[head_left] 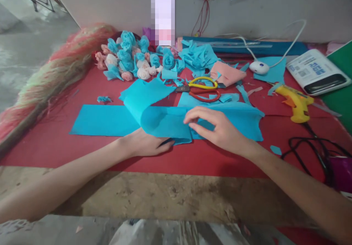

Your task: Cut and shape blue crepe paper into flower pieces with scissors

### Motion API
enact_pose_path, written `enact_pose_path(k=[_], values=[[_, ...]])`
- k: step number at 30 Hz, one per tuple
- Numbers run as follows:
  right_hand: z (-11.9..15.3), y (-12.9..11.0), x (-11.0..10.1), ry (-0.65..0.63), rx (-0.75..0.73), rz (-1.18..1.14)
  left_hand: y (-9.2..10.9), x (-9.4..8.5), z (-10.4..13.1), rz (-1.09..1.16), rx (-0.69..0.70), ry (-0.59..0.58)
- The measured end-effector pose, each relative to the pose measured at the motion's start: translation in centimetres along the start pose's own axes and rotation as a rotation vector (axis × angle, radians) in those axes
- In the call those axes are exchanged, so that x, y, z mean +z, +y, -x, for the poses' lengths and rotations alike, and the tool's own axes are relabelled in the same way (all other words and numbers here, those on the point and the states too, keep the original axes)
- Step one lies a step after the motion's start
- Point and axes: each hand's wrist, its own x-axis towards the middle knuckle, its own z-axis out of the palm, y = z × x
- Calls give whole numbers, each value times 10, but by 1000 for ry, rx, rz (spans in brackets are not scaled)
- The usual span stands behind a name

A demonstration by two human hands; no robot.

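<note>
A long strip of blue crepe paper [101,120] lies crosswise in front of me, with one part curled up and folded over. My left hand [144,143] rests low on the strip, its thumb stretched out and its other fingers partly covered by the curled flap [145,94]. Just right of the folded edge, my right hand [220,129] hovers over the paper, fingers bent and apart with a gap between thumb and forefinger. Whether its fingertips touch the paper I cannot tell. Behind the strip lie scissors [203,88] with one yellow and one red handle.
Blue, pink and white paper roses [126,59] cluster at the back left, near blue paper scraps [199,56] and folded pink paper [228,73]. At right are a yellow glue gun [297,102] with a black cord, and a white box-like device [317,70]. Pink fibrous material [52,69] borders the left.
</note>
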Motion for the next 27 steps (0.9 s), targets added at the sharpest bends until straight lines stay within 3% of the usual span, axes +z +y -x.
enact_pose_path(k=[6, 11, 17, 22, 27], values=[[37, 26, 7, -37, -140, 259, 1, 3, -3, -3, 25, 30], [37, 26, 12, -22, -223, 363, 6, -7, -6, -87, 40, -43], [38, 25, 15, -5, -224, 371, -6, -16, -5, -61, 142, -102], [41, 29, 18, 11, -197, 328, -13, -14, -7, -25, 154, -9], [40, 25, 17, 87, -126, 246, -19, -7, -8, 155, 171, 104]])
